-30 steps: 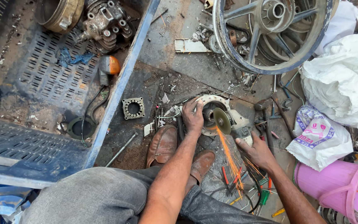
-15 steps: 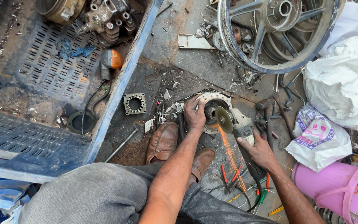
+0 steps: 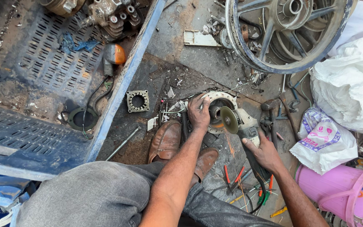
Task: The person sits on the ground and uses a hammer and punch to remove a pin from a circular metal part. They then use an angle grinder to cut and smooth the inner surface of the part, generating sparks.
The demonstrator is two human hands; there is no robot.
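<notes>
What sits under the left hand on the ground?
The left hand presses on a round metal housing; the angle grinder disc meets its hollow centre. The part beneath the palm is covered.
</notes>
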